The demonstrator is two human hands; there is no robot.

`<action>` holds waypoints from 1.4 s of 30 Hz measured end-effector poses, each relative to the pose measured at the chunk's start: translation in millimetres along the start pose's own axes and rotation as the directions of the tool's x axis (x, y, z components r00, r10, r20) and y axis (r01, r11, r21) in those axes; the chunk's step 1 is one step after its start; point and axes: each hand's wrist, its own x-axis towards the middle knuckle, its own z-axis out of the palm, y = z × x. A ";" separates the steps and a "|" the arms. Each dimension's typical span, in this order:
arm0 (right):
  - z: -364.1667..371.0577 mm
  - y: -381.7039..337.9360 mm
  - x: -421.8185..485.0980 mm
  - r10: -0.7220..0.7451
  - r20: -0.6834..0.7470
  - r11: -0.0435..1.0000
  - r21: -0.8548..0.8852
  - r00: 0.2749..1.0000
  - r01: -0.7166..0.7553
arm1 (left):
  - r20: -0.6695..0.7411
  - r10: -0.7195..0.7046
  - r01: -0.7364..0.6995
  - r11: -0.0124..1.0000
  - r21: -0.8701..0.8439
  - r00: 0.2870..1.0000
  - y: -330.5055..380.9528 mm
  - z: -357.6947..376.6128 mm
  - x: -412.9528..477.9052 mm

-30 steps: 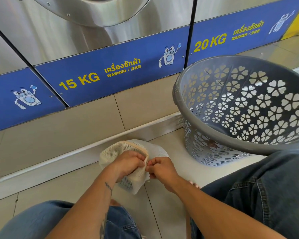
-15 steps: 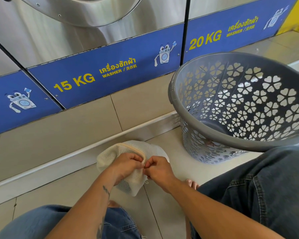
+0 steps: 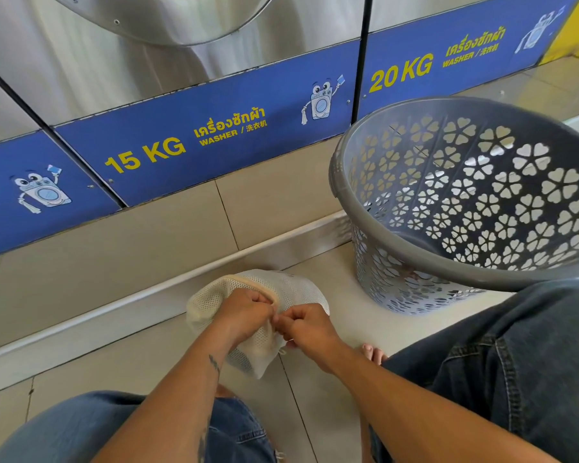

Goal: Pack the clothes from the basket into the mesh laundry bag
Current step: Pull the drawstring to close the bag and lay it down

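A cream mesh laundry bag (image 3: 211,300) lies bulging on the tiled floor in front of me. My left hand (image 3: 244,314) grips the bag's zipper edge with curled fingers. My right hand (image 3: 306,325) pinches something small at the same edge, right beside the left hand; the thing itself is hidden by my fingers. A grey plastic basket (image 3: 398,259) with flower-shaped cut-outs stands to the right, and I see no clothes inside it.
Steel washers with blue bands (image 3: 214,128) marked 15 KG and 20 KG stand behind a tiled step (image 3: 147,235). My knees in denim (image 3: 515,362) frame the floor on both sides. Bare toes (image 3: 375,354) show near the right knee.
Both hands stay at the bag's edge with only small finger movements. The view has shifted slightly, and the bag and basket have not moved.
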 end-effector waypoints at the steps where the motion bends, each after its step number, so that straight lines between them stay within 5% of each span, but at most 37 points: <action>1: 1.3 0.0 0.2 -0.020 -0.015 0.999 -0.038 1.000 0.019 | 0.015 -0.015 0.016 1.000 -0.023 1.000 0.5 -0.3 0.3; 14: 7.8 1.7 -0.3 -0.170 -0.013 0.960 -0.229 0.985 0.162 | -0.089 0.073 -0.070 0.997 0.045 0.993 7.1 -0.3 1.5; 21: 3.9 7.3 -2.1 -0.258 0.110 0.863 -0.419 0.960 0.281 | -0.131 0.053 -0.054 0.999 -0.006 0.990 6.1 -3.4 2.8; 29: -0.9 -3.9 2.1 -0.323 -0.038 0.921 -0.243 0.946 0.305 | -0.125 0.046 -0.052 0.998 -0.047 0.991 8.1 -5.0 5.1; 42: 4.7 2.1 -2.9 -0.294 0.214 0.797 -0.484 0.931 0.363 | -0.188 0.039 -0.051 0.997 -0.059 0.981 6.7 -9.5 4.5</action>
